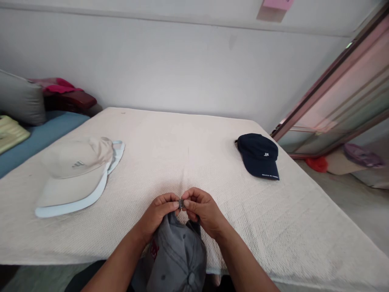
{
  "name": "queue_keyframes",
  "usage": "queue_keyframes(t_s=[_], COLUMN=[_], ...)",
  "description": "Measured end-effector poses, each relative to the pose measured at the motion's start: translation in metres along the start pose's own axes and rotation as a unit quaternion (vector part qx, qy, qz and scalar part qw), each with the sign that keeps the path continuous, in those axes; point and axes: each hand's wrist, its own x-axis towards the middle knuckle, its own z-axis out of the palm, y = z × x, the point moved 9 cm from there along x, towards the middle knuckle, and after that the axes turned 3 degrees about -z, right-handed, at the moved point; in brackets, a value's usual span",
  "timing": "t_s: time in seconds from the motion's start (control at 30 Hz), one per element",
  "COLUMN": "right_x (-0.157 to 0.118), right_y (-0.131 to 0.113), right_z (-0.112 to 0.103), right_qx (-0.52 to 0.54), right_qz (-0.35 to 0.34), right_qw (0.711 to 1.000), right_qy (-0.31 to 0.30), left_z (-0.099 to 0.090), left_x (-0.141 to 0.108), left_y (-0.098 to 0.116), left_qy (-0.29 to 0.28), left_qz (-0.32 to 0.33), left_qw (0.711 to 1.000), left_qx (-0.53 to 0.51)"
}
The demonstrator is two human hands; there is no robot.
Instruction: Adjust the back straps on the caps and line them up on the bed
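Note:
A grey cap [182, 255] with a red mark on its side hangs at the near edge of the cloth-covered table, its back strap toward the far side. My left hand [158, 211] pinches the strap on the left of a small metal buckle [181, 203]. From the right, my right hand [203, 209] pinches the strap at the same buckle, thumb and fingers closed. The two hands nearly touch. Part of the strap is hidden behind my fingers.
A beige cap [75, 162] lies over a light blue one [73, 207] at the left of the table [182, 150]. On the right sits a navy cap [258, 156]. Behind, a white wall rises; a grey cushion [22, 97] is at far left.

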Motion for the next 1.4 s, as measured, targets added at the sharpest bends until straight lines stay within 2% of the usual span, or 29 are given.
queue_keyframes(t_s=[0.2, 0.47, 0.7, 0.83, 0.9, 1.07, 1.23, 1.3, 1.4], right_x=[0.000, -0.004, -0.002, 0.000, -0.001, -0.005, -0.005, -0.005, -0.007], right_y=[0.002, -0.011, -0.007, -0.007, -0.009, -0.016, -0.015, -0.018, -0.025], right_z=[0.003, 0.008, 0.003, -0.001, 0.001, 0.008, 0.007, 0.007, 0.010], right_qx=[-0.012, -0.076, -0.083, -0.089, -0.114, -0.218, -0.278, -0.325, -0.412], right_qz=[0.001, -0.028, -0.036, -0.043, -0.057, -0.098, -0.093, -0.100, -0.130], right_qw=[0.999, 0.992, 0.994, 0.995, 0.992, 0.970, 0.955, 0.939, 0.901], right_qy=[-0.040, -0.094, -0.054, -0.020, -0.022, -0.039, -0.044, -0.047, -0.052], left_z=[0.002, 0.001, -0.005, 0.000, 0.000, -0.010, -0.015, -0.017, -0.019], left_x=[0.000, 0.002, 0.001, 0.002, 0.002, 0.004, 0.008, 0.008, 0.008], left_y=[-0.001, -0.006, -0.008, -0.006, -0.008, -0.013, -0.017, -0.019, -0.021], left_qy=[-0.013, -0.020, 0.007, -0.005, 0.004, 0.039, 0.042, 0.049, 0.059], left_qz=[-0.008, -0.009, -0.034, -0.025, -0.030, -0.037, -0.041, -0.045, -0.057], left_qw=[1.000, 0.998, 0.999, 0.999, 0.999, 0.998, 0.998, 0.998, 0.996], left_qx=[-0.009, -0.055, -0.024, -0.025, -0.032, -0.033, -0.002, 0.015, 0.039])
